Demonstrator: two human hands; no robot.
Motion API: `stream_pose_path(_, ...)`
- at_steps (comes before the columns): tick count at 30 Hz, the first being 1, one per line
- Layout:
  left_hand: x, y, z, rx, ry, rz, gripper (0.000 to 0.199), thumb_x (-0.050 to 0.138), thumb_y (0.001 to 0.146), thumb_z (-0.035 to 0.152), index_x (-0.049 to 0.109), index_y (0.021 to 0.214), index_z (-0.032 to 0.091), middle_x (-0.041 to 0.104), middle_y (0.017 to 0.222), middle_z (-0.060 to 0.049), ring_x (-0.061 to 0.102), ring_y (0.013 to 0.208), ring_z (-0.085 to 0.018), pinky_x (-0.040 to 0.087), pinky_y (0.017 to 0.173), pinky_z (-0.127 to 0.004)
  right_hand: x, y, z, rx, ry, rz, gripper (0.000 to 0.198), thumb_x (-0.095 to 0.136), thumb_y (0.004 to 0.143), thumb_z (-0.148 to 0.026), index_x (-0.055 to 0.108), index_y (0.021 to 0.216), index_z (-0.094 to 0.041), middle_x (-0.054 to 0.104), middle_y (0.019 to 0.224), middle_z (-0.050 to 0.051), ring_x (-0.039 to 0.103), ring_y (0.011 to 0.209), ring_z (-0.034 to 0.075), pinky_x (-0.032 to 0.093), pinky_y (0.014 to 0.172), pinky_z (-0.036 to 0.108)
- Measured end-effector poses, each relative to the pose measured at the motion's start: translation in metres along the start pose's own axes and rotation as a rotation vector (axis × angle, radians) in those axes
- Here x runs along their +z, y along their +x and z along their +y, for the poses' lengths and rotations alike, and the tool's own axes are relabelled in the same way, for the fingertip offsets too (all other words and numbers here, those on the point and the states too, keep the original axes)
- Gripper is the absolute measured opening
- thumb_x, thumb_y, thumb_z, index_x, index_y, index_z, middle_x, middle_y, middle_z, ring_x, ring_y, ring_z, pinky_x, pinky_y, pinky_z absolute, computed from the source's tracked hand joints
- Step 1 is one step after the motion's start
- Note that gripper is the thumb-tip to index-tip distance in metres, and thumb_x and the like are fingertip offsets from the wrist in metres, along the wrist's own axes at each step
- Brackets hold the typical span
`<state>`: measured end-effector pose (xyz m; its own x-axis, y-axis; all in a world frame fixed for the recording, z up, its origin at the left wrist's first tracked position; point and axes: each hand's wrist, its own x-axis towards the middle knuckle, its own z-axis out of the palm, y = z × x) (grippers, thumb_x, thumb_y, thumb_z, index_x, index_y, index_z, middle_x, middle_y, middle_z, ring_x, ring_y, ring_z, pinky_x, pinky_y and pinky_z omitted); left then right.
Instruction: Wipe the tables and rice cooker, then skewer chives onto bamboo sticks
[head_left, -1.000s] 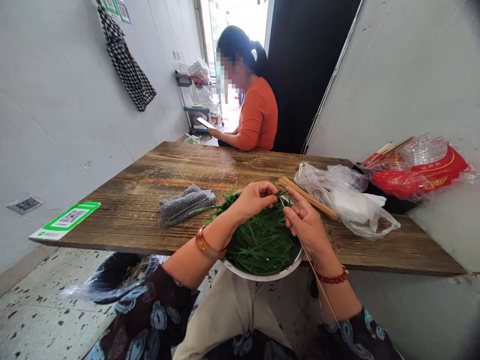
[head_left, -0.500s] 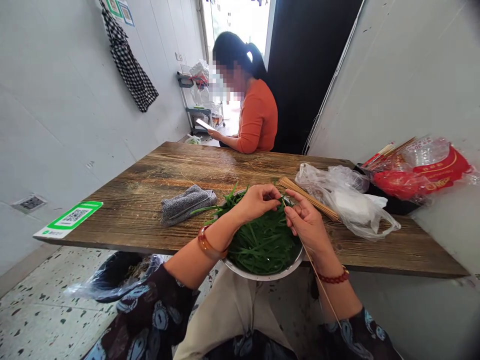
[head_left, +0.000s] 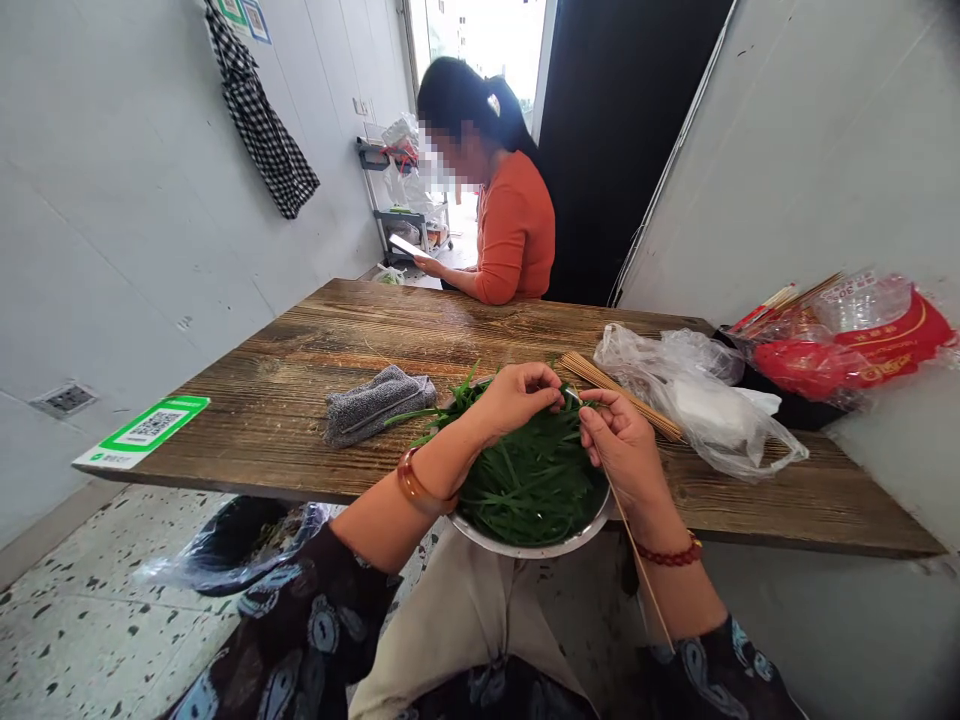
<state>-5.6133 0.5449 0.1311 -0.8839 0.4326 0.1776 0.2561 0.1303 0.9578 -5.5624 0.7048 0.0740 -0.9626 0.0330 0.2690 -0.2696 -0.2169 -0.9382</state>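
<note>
A metal bowl (head_left: 540, 549) full of long green garlic chives (head_left: 529, 490) sits at the table's near edge, above my lap. Over its far side, my left hand (head_left: 521, 400) is closed in a pinch on chive leaf, largely covered by the fingers. Beside it, my right hand (head_left: 621, 440) grips a thin wooden skewer (head_left: 643, 570) close to its upper end. The skewer's long end slants down past my right wrist to the sleeve. Both sets of fingertips nearly meet around the skewer's tip.
On the wooden table (head_left: 315, 350) lie a grey towel (head_left: 381, 405), a bundle of skewers (head_left: 615, 392) and a clear plastic bag (head_left: 701, 410). A black box (head_left: 795, 405) with red packaging stands right. Opposite sits a person (head_left: 514, 225) holding a phone. A lined bin (head_left: 240, 545) stands below left.
My right hand has shifted slightly right with the skewer, widening the gap between my fingertips. A pale glint now shows between them. The view has moved a little.
</note>
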Motion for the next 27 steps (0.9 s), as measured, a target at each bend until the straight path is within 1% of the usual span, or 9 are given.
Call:
stream_pose_path(3, -0.0002, 0.0007, -0.0009, -0.056, -0.034, 0.054, 0.005, 0.059, 0.079, 0.013, 0.056, 0.075, 0.013, 0.067, 0.062, 0.001, 0.059, 0.055, -0.008, 0.046, 0.059, -0.020, 0.0005, -0.0008, -0.0007, -0.003, 0.001, 0.000, 0.025, 0.067, 0.085, -0.037, 0.058, 0.101, -0.020, 0.054, 0.055, -0.010, 0.040, 0.037, 0.004, 0.030, 0.035, 0.015)
stream_pose_path(8, 0.0004, 0.0009, -0.0021, -0.102, -0.013, 0.067, 0.003, 0.059, 0.078, 0.011, 0.058, 0.080, 0.013, 0.066, 0.062, 0.001, 0.060, 0.053, -0.008, 0.044, 0.052, -0.019, 0.0007, -0.0022, -0.0029, -0.003, -0.026, -0.051, 0.025, 0.067, 0.085, -0.037, 0.059, 0.102, -0.020, 0.053, 0.054, -0.009, 0.040, 0.038, 0.005, 0.030, 0.035, 0.015)
stream_pose_path(12, 0.0002, -0.0001, -0.0009, -0.059, 0.001, 0.018, 0.009, 0.060, 0.075, 0.010, 0.060, 0.083, 0.013, 0.067, 0.066, 0.001, 0.061, 0.057, -0.008, 0.044, 0.053, -0.018, -0.0001, -0.0011, -0.0024, 0.016, -0.077, -0.093, 0.026, 0.067, 0.086, -0.038, 0.059, 0.103, -0.019, 0.053, 0.054, -0.009, 0.041, 0.038, 0.005, 0.031, 0.035, 0.015)
stream_pose_path(16, -0.0003, -0.0005, -0.0013, -0.017, -0.008, -0.016, 0.011, 0.064, 0.072, 0.012, 0.061, 0.083, 0.013, 0.068, 0.069, 0.001, 0.061, 0.060, -0.008, 0.044, 0.055, -0.019, -0.0003, 0.0006, -0.0011, 0.011, -0.090, -0.084, 0.028, 0.065, 0.086, -0.038, 0.060, 0.106, -0.019, 0.054, 0.055, -0.009, 0.042, 0.038, 0.005, 0.031, 0.036, 0.016)
stream_pose_path(21, -0.0004, 0.0001, -0.0036, 0.007, -0.041, 0.006, 0.012, 0.062, 0.073, 0.011, 0.061, 0.084, 0.013, 0.067, 0.067, 0.002, 0.062, 0.061, -0.008, 0.046, 0.060, -0.020, -0.0007, 0.0002, 0.0006, 0.026, -0.130, -0.082, 0.036, 0.064, 0.087, -0.039, 0.062, 0.117, -0.019, 0.053, 0.056, -0.008, 0.042, 0.039, 0.005, 0.032, 0.037, 0.016)
stream_pose_path(24, -0.0002, 0.0001, -0.0034, 0.009, -0.037, 0.032, 0.010, 0.062, 0.072, 0.010, 0.061, 0.082, 0.013, 0.063, 0.061, 0.004, 0.061, 0.058, -0.007, 0.045, 0.059, -0.019, -0.0015, -0.0007, 0.0008, 0.025, -0.164, -0.093, 0.037, 0.064, 0.087, -0.040, 0.065, 0.117, -0.019, 0.053, 0.057, -0.008, 0.043, 0.040, 0.005, 0.033, 0.038, 0.017)
stream_pose_path(27, -0.0003, 0.0001, -0.0027, 0.004, -0.030, 0.042, 0.010, 0.062, 0.072, 0.009, 0.061, 0.081, 0.013, 0.063, 0.060, 0.005, 0.060, 0.057, -0.008, 0.045, 0.059, -0.019, -0.0022, -0.0009, 0.0007, 0.027, -0.180, -0.102, 0.037, 0.064, 0.087, -0.041, 0.066, 0.117, -0.019, 0.053, 0.057, -0.007, 0.043, 0.040, 0.005, 0.033, 0.038, 0.017)
